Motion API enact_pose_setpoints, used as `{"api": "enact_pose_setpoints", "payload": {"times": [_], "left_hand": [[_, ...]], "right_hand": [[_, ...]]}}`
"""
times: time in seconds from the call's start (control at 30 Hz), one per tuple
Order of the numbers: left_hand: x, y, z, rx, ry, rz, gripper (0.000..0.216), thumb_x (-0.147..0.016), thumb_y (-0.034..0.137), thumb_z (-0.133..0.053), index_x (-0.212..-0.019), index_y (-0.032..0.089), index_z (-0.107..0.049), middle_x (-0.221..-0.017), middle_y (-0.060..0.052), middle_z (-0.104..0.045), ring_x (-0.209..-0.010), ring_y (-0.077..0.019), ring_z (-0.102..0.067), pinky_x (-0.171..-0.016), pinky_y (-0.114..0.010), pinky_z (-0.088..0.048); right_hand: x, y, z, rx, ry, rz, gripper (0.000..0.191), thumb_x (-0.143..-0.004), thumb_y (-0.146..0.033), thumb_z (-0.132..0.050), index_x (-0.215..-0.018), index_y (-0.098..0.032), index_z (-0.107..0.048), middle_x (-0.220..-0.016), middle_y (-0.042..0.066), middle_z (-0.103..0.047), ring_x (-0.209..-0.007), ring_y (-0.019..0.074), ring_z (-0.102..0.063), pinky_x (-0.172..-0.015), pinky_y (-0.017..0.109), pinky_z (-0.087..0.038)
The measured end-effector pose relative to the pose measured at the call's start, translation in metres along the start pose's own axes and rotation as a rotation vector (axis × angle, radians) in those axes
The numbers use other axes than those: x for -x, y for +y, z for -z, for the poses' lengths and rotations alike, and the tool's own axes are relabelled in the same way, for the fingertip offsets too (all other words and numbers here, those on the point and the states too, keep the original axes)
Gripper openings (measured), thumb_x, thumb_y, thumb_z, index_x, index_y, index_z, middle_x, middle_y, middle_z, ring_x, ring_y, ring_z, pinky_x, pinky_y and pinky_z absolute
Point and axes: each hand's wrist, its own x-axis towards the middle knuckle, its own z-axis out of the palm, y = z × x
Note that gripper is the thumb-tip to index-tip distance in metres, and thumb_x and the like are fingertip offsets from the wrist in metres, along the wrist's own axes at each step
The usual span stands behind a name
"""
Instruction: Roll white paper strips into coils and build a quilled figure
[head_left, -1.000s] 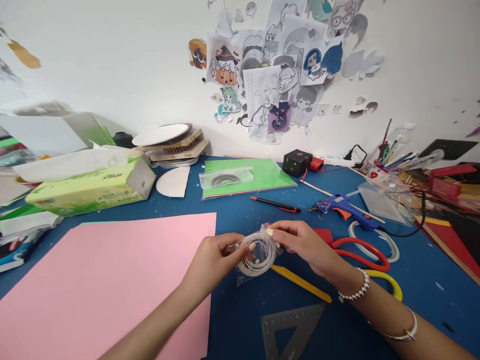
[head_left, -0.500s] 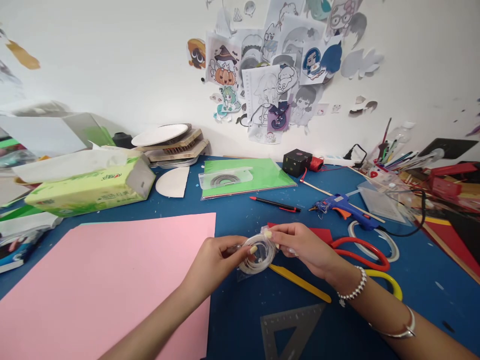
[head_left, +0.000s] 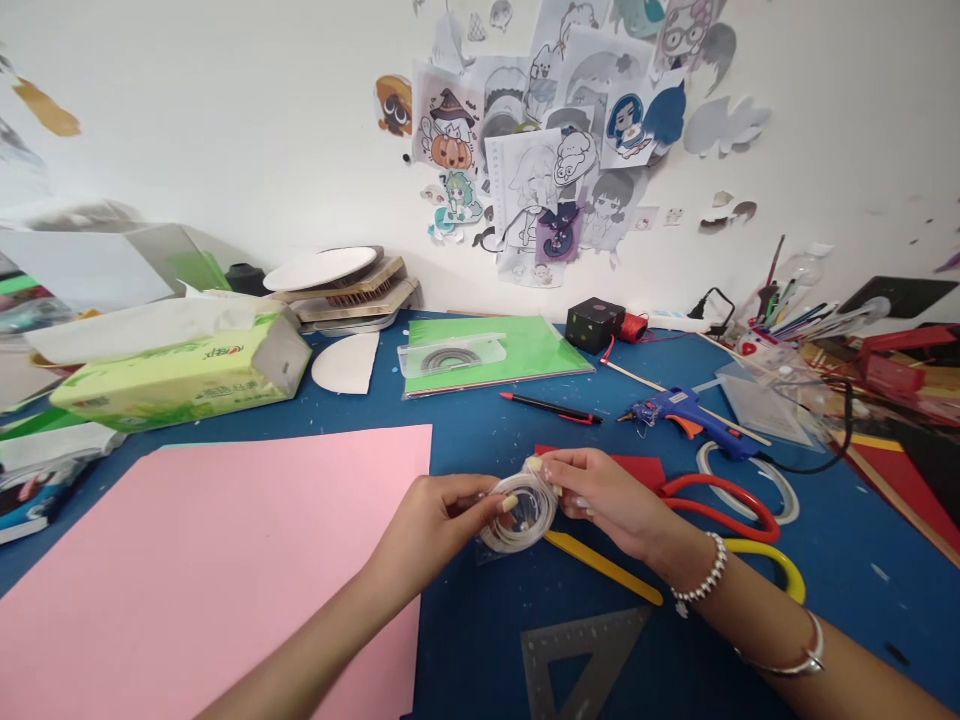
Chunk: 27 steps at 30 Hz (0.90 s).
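Observation:
A coil of thin white strips [head_left: 520, 538] in a clear plastic bag is held up between both hands over the blue tabletop. My left hand [head_left: 435, 520] is closed on its left side, thumb on top of the coil. At the upper right edge of the bag, my right hand [head_left: 604, 490] pinches the plastic between thumb and fingers. Under the hands lies a yellow knife-shaped stick [head_left: 607, 568], its left end partly hidden by the coil. A clear triangle ruler [head_left: 585, 640] lies nearer to me. Left of the coil is a large pink sheet [head_left: 247, 560].
Scissors with red and yellow handles [head_left: 750, 510], partly hidden by my right arm, lie at the right. Behind are a blue glue gun [head_left: 686, 408], a black pen [head_left: 551, 408] and green paper [head_left: 517, 362] with another packaged coil. A tissue pack [head_left: 180, 365] stands at the left.
The coil has shifted slightly right and down in my hands, and tilted a little. Both hands keep their hold; the things on the table have not moved.

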Motion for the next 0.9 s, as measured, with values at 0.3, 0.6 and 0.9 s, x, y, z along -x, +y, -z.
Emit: {"api": "enact_pose_setpoints", "payload": {"times": [0.3, 0.6, 0.9], "left_hand": [[0.0, 0.0, 0.001, -0.004, -0.008, 0.006, 0.029, -0.078, 0.039, -0.051, -0.081, 0.016, -0.07, -0.078, -0.004, -0.07, -0.07, -0.0199, -0.061, -0.06, -0.023, -0.046], [-0.001, 0.001, 0.002, 0.008, 0.013, -0.004, 0.028, -0.078, 0.04, -0.051, -0.079, 0.017, -0.068, -0.073, -0.003, -0.069, -0.068, -0.0186, -0.061, -0.06, -0.023, -0.047], [0.0, 0.002, 0.003, 0.015, 0.057, 0.0, 0.028, -0.077, 0.04, -0.052, -0.078, 0.017, -0.067, -0.072, -0.003, -0.069, -0.064, -0.0173, -0.061, -0.057, -0.023, -0.046]], "right_hand": [[0.001, 0.003, 0.001, 0.011, 0.004, 0.006, 0.018, -0.083, -0.028, -0.052, -0.074, -0.013, -0.052, -0.058, -0.007, -0.041, -0.044, 0.0035, -0.036, -0.041, 0.017, -0.031], [0.002, -0.003, 0.002, 0.135, 0.052, 0.129, 0.018, -0.075, -0.034, -0.059, -0.08, -0.017, -0.059, -0.068, -0.002, -0.054, -0.057, 0.0072, -0.046, -0.051, 0.021, -0.035], [0.006, -0.008, 0.009, 0.319, 0.044, 0.28, 0.016, -0.077, -0.03, -0.055, -0.087, -0.019, -0.063, -0.087, 0.003, -0.063, -0.073, 0.0134, -0.055, -0.066, 0.026, -0.044]]}}
